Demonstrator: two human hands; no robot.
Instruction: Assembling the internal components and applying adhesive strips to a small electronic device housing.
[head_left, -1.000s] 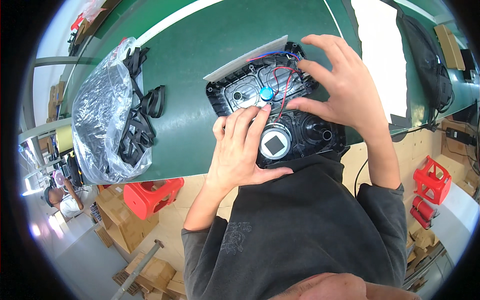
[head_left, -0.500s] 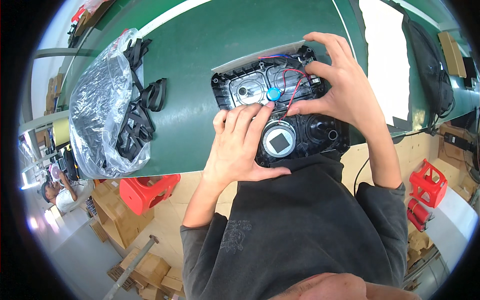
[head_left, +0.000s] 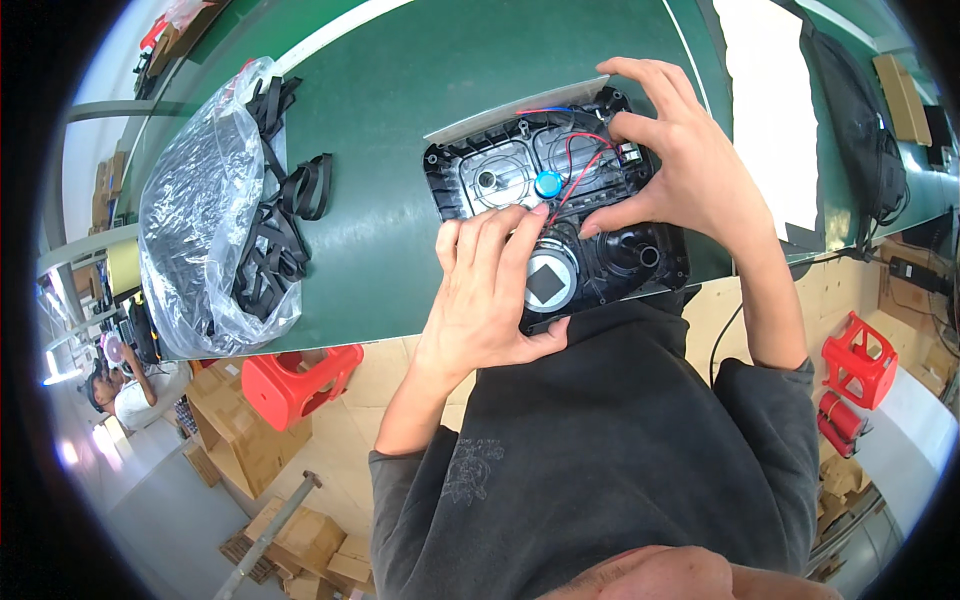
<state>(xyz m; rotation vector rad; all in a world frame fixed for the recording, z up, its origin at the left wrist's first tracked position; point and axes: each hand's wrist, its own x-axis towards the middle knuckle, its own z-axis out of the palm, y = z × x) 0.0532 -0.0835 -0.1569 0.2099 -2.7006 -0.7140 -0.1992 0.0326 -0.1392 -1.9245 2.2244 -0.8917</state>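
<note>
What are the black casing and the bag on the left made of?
The black casing looks like moulded hard plastic, fairly glossy, judging by its ribs and highlights. The bag seems thin, clear plastic film: it is shiny, crinkled and see-through.

A wide fisheye view looked steeply down from head height, close above the near edge of the green workbench [head_left: 380,250]. That edge bowed across mid-picture, the left hand [head_left: 482,295] sat near the centre, and the wearer's dark shirt [head_left: 600,430] filled the lower middle.
</note>
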